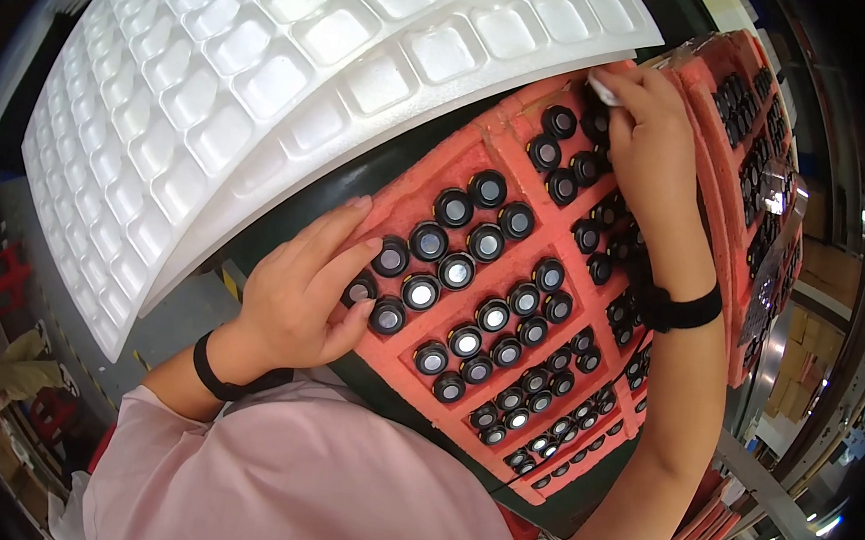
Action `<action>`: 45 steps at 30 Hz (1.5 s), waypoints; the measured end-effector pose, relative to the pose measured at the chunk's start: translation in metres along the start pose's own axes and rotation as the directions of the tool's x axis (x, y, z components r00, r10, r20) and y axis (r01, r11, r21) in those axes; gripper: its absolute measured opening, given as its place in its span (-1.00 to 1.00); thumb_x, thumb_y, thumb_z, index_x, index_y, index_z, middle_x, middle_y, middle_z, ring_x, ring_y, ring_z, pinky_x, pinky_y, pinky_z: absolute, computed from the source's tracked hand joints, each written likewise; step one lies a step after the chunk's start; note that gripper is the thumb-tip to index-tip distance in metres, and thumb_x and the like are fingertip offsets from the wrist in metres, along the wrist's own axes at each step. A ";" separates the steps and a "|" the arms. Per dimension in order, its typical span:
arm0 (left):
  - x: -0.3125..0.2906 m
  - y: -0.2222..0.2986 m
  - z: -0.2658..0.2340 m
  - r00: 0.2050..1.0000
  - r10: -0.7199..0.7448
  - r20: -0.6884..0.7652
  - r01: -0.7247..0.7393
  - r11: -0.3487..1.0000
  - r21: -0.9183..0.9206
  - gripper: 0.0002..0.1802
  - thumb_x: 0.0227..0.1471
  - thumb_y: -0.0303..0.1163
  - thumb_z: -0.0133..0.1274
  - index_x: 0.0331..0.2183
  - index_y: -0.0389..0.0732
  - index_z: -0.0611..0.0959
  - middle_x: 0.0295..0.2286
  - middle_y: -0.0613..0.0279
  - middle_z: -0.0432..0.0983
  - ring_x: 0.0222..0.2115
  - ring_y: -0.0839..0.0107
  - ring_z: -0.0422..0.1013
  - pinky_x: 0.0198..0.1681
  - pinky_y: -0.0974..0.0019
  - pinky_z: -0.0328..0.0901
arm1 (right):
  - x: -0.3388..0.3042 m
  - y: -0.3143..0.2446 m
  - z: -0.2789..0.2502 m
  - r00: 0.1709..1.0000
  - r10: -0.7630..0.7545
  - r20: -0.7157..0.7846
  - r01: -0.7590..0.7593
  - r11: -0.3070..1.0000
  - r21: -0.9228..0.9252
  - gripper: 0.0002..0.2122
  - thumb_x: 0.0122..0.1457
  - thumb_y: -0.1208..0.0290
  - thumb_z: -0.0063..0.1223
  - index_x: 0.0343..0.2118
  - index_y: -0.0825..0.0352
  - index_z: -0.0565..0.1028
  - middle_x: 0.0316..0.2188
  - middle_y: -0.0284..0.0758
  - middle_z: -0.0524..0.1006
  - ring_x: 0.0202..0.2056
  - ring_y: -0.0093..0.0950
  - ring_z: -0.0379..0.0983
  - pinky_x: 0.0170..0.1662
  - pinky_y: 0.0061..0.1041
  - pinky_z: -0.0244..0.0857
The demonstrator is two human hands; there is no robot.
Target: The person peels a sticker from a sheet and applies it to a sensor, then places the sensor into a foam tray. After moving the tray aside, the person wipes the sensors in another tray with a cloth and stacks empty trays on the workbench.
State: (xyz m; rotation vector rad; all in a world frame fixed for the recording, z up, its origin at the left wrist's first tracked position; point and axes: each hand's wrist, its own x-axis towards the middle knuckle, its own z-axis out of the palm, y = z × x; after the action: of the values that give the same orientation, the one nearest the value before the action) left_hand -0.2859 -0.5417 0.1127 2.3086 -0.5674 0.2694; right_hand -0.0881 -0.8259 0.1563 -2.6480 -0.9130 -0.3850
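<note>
A red foam tray (pixel 398 182) lies tilted in front of me, its compartments filled with rows of black round parts (pixel 429 241) that have shiny silvery centres. At the tray's left corner rests my left hand (pixel 296 291), open, fingers spread along the rim. Thumb and forefinger lie either side of a corner part (pixel 359 290), which they partly cover. My right hand (pixel 653 135) is at the far end, closed on a small white wad (pixel 604 88), seemingly cloth or tissue, right by the parts there. The hand and forearm hide some parts on that side.
Large white moulded trays (pixel 265 78) with square pockets lie stacked at the far left, close to the red tray's edge. On the right stands another red tray (pixel 729 120) with similar black parts and clear film (pixel 783 244). Cardboard boxes (pixel 798 346) are beyond it.
</note>
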 end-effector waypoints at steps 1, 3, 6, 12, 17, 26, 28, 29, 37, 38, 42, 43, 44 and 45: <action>0.000 0.000 0.000 1.000 0.001 -0.001 -0.001 1.000 0.000 -0.45 -0.24 -0.39 0.20 -0.10 -0.31 0.56 0.05 -0.21 0.37 -0.03 -0.07 0.45 -0.20 0.19 0.42 | 0.001 0.003 0.001 0.998 -0.024 -0.057 0.022 0.999 -0.033 -0.72 0.02 0.72 -0.03 -0.19 0.41 0.57 -0.35 -0.17 0.48 -0.24 -0.17 0.44 -0.12 -0.33 0.33; 0.001 0.000 0.000 1.000 -0.001 0.000 0.001 1.000 0.000 -0.45 -0.24 -0.39 0.20 -0.10 -0.31 0.56 0.05 -0.21 0.37 -0.03 -0.07 0.45 -0.20 0.19 0.42 | -0.005 0.003 0.004 1.000 -0.012 -0.023 0.010 0.998 -0.062 -0.72 0.02 0.73 -0.03 -0.19 0.41 0.57 -0.34 -0.17 0.48 -0.24 -0.17 0.44 -0.13 -0.33 0.33; 0.001 0.001 -0.001 1.000 -0.005 0.005 0.005 1.000 -0.008 -0.45 -0.24 -0.40 0.20 -0.10 -0.31 0.56 0.05 -0.21 0.37 -0.03 -0.06 0.45 -0.20 0.20 0.43 | -0.009 -0.001 0.007 0.999 0.003 0.040 0.002 0.993 -0.122 -0.72 0.03 0.73 -0.04 -0.19 0.41 0.57 -0.33 -0.17 0.49 -0.24 -0.16 0.44 -0.13 -0.32 0.33; -0.001 0.000 -0.002 1.000 -0.002 -0.009 0.002 1.000 -0.020 -0.44 -0.24 -0.40 0.19 -0.08 -0.30 0.55 0.05 -0.20 0.37 -0.02 -0.04 0.45 -0.20 0.20 0.43 | -0.011 -0.026 -0.023 0.996 -0.020 0.085 0.021 1.000 -0.012 -0.70 0.06 0.78 -0.07 -0.17 0.41 0.58 -0.31 -0.22 0.49 -0.29 -0.30 0.46 -0.20 -0.43 0.34; -0.001 0.000 -0.002 1.000 0.001 -0.012 -0.001 1.000 -0.027 -0.44 -0.21 -0.40 0.20 -0.07 -0.30 0.54 0.06 -0.19 0.37 -0.02 -0.04 0.44 -0.18 0.20 0.43 | -0.032 -0.077 -0.068 0.984 0.133 0.115 -0.152 0.974 0.167 -0.70 0.00 0.79 0.01 -0.20 0.39 0.59 -0.34 -0.23 0.51 -0.30 -0.31 0.46 -0.21 -0.44 0.34; -0.003 -0.001 -0.001 0.997 0.060 -0.055 -0.063 0.996 -0.056 -0.44 -0.13 -0.40 0.18 -0.02 -0.30 0.49 0.07 -0.18 0.36 -0.01 -0.07 0.41 -0.08 0.12 0.39 | -0.182 -0.141 -0.150 0.806 0.591 0.027 -0.567 0.758 0.323 -0.76 0.12 0.74 0.00 -0.13 0.48 0.53 -0.20 -0.26 0.48 -0.26 -0.48 0.49 -0.23 -0.57 0.37; -0.003 -0.001 0.000 0.995 0.076 -0.057 -0.079 0.996 -0.050 -0.44 -0.12 -0.41 0.18 -0.01 -0.30 0.49 0.07 -0.17 0.36 -0.01 -0.07 0.41 -0.07 0.11 0.38 | -0.218 -0.163 -0.148 0.731 0.683 0.004 -0.596 0.636 0.490 -0.77 0.15 0.70 0.01 -0.12 0.48 0.51 -0.20 -0.25 0.48 -0.25 -0.47 0.49 -0.21 -0.53 0.39; -0.004 0.000 0.000 0.995 0.078 -0.060 -0.080 0.996 -0.039 -0.44 -0.11 -0.41 0.18 -0.01 -0.30 0.48 0.07 -0.17 0.36 0.00 -0.07 0.40 -0.05 0.10 0.37 | -0.235 -0.173 -0.147 0.654 0.757 0.009 -0.582 0.495 0.645 -0.77 0.17 0.65 0.01 -0.10 0.49 0.49 -0.20 -0.24 0.48 -0.24 -0.46 0.49 -0.20 -0.50 0.41; -0.005 0.006 0.009 0.991 0.086 -0.103 -0.088 0.996 -0.018 -0.50 -0.02 -0.44 0.11 0.01 -0.27 0.48 0.06 -0.15 0.38 0.00 -0.05 0.40 0.02 0.12 0.32 | -0.304 -0.231 -0.112 0.399 0.912 0.091 -0.049 -0.078 0.996 -0.70 0.27 0.42 -0.07 -0.01 0.48 0.39 -0.22 -0.18 0.48 -0.28 -0.38 0.51 -0.20 -0.37 0.47; -0.004 0.006 0.012 0.990 0.074 -0.119 -0.075 0.997 -0.005 -0.50 -0.01 -0.44 0.10 0.02 -0.26 0.48 0.06 -0.15 0.39 0.00 -0.05 0.40 0.03 0.12 0.32 | -0.304 -0.233 -0.107 0.382 0.922 0.055 -0.031 -0.046 0.998 -0.70 0.27 0.42 -0.07 -0.01 0.48 0.39 -0.22 -0.18 0.48 -0.28 -0.38 0.51 -0.20 -0.37 0.47; -0.007 0.000 0.003 0.980 0.125 -0.155 -0.119 0.992 0.051 -0.51 0.00 -0.45 0.09 0.02 -0.26 0.48 0.04 -0.14 0.40 0.00 -0.04 0.40 0.05 0.12 0.31 | -0.310 -0.246 -0.114 0.367 0.924 0.107 0.079 -0.146 0.986 -0.68 0.27 0.34 -0.04 -0.03 0.46 0.40 -0.28 -0.21 0.51 -0.31 -0.41 0.52 -0.23 -0.41 0.47; -0.008 0.002 0.006 0.976 0.131 -0.173 -0.121 0.990 0.071 -0.51 0.00 -0.45 0.09 0.02 -0.26 0.48 0.04 -0.14 0.40 0.00 -0.04 0.40 0.05 0.12 0.31 | -0.315 -0.251 -0.121 0.304 0.947 0.107 0.014 -0.117 0.993 -0.68 0.27 0.33 -0.03 -0.03 0.46 0.40 -0.29 -0.22 0.51 -0.31 -0.41 0.52 -0.24 -0.41 0.47; -0.007 0.004 0.008 0.978 0.128 -0.162 -0.119 0.991 0.062 -0.51 -0.01 -0.44 0.09 0.02 -0.26 0.48 0.03 -0.15 0.41 0.00 -0.04 0.40 0.05 0.12 0.31 | -0.315 -0.254 -0.124 0.260 0.960 0.106 -0.048 -0.097 0.994 -0.68 0.26 0.32 -0.02 -0.04 0.46 0.40 -0.30 -0.23 0.52 -0.32 -0.42 0.52 -0.24 -0.42 0.47; -0.008 0.000 0.010 0.981 0.109 -0.159 -0.099 0.993 0.072 -0.51 -0.01 -0.44 0.10 0.01 -0.26 0.49 0.02 -0.15 0.42 0.01 -0.04 0.40 0.06 0.12 0.31 | -0.325 -0.251 -0.124 0.193 0.981 -0.028 -0.114 0.050 0.992 -0.70 0.27 0.40 -0.04 -0.02 0.47 0.40 -0.28 -0.20 0.54 -0.33 -0.40 0.54 -0.28 -0.38 0.49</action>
State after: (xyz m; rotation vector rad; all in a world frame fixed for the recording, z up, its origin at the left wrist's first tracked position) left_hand -0.2930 -0.5463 0.1029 2.2945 -0.6046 0.5287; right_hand -0.5125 -0.8630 0.2077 -1.2044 0.5367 -0.5249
